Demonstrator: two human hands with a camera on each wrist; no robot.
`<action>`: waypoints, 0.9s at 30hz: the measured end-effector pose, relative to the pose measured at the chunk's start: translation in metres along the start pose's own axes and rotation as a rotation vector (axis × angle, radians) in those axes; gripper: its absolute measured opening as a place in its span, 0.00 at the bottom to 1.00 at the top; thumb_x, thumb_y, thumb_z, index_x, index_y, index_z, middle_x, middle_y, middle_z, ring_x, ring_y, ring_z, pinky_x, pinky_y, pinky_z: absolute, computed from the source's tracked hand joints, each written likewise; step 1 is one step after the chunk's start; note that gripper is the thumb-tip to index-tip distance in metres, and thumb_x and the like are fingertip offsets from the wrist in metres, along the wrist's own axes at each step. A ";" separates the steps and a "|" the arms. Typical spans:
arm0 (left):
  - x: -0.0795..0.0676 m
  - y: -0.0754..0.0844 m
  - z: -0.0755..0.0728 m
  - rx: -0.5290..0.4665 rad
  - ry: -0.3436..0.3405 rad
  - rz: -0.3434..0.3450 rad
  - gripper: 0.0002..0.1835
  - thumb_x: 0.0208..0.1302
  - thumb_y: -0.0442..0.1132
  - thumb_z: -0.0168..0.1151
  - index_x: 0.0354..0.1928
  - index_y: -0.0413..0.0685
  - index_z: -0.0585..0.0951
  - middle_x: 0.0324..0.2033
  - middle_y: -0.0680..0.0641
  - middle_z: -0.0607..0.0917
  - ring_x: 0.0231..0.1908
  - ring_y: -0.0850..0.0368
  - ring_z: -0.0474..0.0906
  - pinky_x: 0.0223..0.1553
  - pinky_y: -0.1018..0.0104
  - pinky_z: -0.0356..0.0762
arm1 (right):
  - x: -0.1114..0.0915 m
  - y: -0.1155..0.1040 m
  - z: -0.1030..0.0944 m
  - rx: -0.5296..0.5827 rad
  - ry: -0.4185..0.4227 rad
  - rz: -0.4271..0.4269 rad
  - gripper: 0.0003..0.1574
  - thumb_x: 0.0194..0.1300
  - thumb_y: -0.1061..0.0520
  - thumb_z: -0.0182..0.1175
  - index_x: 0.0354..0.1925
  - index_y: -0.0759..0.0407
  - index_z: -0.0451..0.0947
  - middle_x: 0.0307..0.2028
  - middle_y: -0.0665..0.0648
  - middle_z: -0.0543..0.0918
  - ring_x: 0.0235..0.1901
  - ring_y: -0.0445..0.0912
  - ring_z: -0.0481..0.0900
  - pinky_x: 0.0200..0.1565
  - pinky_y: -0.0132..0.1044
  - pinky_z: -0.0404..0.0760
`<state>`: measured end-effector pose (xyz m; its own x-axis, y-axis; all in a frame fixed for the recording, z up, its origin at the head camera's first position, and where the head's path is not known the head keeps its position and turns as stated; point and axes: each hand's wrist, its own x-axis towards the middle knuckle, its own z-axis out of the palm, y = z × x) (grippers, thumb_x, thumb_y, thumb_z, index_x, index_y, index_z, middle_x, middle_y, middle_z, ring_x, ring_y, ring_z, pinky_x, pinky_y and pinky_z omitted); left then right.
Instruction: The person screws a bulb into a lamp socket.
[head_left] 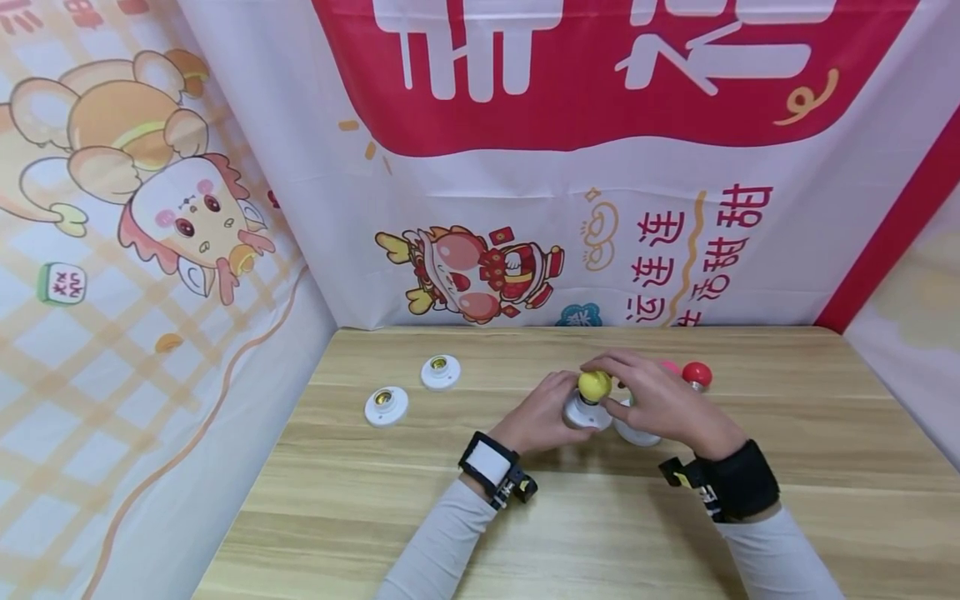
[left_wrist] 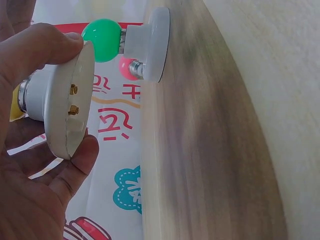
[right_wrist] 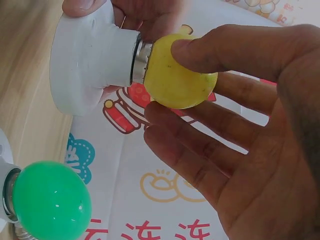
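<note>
My left hand (head_left: 542, 414) grips a white round lamp holder (left_wrist: 37, 97) by the rim of its base. The base is raised off the table; its hollow underside with brass screws shows in the left wrist view. A yellow bulb (right_wrist: 176, 75) sits in this holder, with part of its metal screw cap showing above the collar. My right hand (head_left: 660, 400) holds the yellow bulb between thumb and fingers. Close by, a green bulb (right_wrist: 52, 200) stands in a second white lamp holder (head_left: 637, 435) on the table, partly hidden by my right hand in the head view.
Two white lamp holders without bulbs, one nearer (head_left: 386, 414) and one farther (head_left: 440, 379), lie on the wooden table (head_left: 360, 517) at left. A red bulb (head_left: 697, 375) and a partly hidden pink bulb (head_left: 670, 367) lie behind my right hand. Printed cloth hangs behind the table.
</note>
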<state>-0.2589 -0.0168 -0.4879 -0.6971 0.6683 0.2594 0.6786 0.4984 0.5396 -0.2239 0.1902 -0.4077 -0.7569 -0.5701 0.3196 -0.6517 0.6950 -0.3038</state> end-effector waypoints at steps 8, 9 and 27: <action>0.000 -0.001 0.000 0.003 0.007 0.023 0.42 0.52 0.50 0.72 0.68 0.55 0.64 0.60 0.55 0.72 0.59 0.63 0.65 0.61 0.68 0.68 | 0.001 0.001 0.003 -0.026 0.043 0.017 0.28 0.52 0.49 0.72 0.52 0.52 0.77 0.49 0.51 0.80 0.44 0.42 0.78 0.45 0.43 0.84; 0.000 -0.001 0.000 0.004 0.008 0.028 0.42 0.52 0.50 0.72 0.68 0.55 0.64 0.59 0.55 0.72 0.59 0.63 0.65 0.61 0.69 0.68 | 0.002 0.001 0.004 -0.029 0.046 0.022 0.28 0.52 0.49 0.72 0.51 0.52 0.77 0.47 0.51 0.79 0.42 0.42 0.78 0.43 0.42 0.84; 0.001 -0.003 0.003 0.020 0.013 0.038 0.42 0.51 0.50 0.72 0.67 0.52 0.65 0.59 0.53 0.73 0.58 0.62 0.66 0.59 0.70 0.69 | -0.001 0.000 0.002 -0.076 0.031 0.057 0.41 0.48 0.37 0.72 0.57 0.52 0.73 0.52 0.54 0.78 0.44 0.47 0.79 0.42 0.45 0.85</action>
<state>-0.2610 -0.0158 -0.4911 -0.6738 0.6796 0.2902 0.7090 0.4839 0.5130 -0.2238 0.1897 -0.4098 -0.7900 -0.5157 0.3316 -0.6011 0.7579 -0.2535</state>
